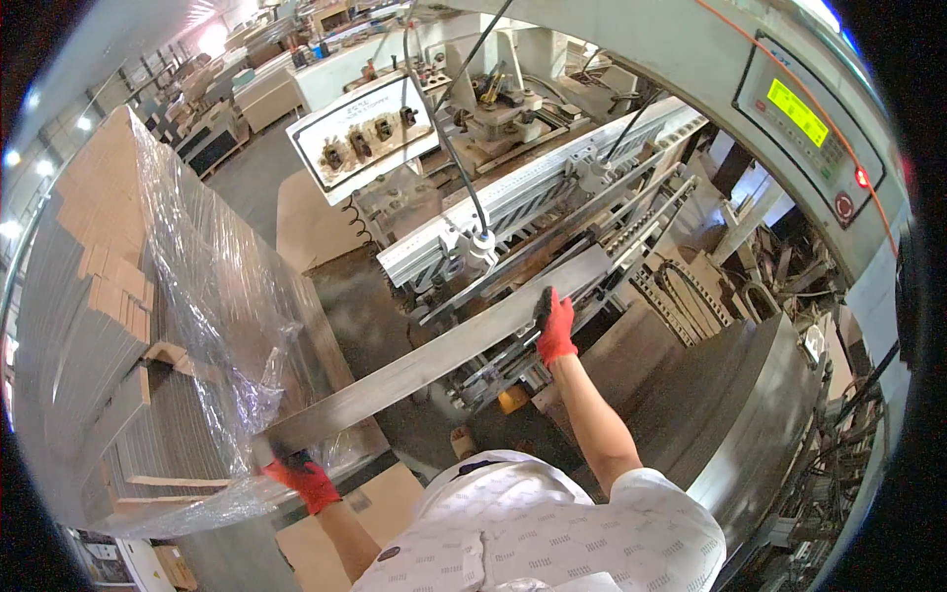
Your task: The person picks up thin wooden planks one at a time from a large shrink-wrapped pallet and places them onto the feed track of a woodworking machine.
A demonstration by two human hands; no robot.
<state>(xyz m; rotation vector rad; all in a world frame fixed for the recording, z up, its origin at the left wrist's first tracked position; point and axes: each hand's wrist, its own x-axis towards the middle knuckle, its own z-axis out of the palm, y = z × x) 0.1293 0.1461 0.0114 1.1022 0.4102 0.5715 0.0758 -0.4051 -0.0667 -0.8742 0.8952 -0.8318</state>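
Observation:
A long, narrow board (424, 365) with a grey wood-grain face slants across the middle, from lower left to upper right. My left hand (304, 481), in a red glove with dark fingertips, grips its left end beside the plastic-wrapped stack. Nearer the other end, my right hand (555, 331), gloved the same way, is closed on the board's near edge. Fingers under the board are hidden. The board's right part is over the bars of a machine (493, 370); whether it rests on them I cannot tell.
Beyond the board runs a metal rail (434, 247) with clamps, and a white box with knobs (365, 138) hangs above. Plastic-wrapped flat cardboard (212, 286) stands left. Long dark boards (691, 414) are stacked right. A control panel (809, 128) with a lit display is upper right.

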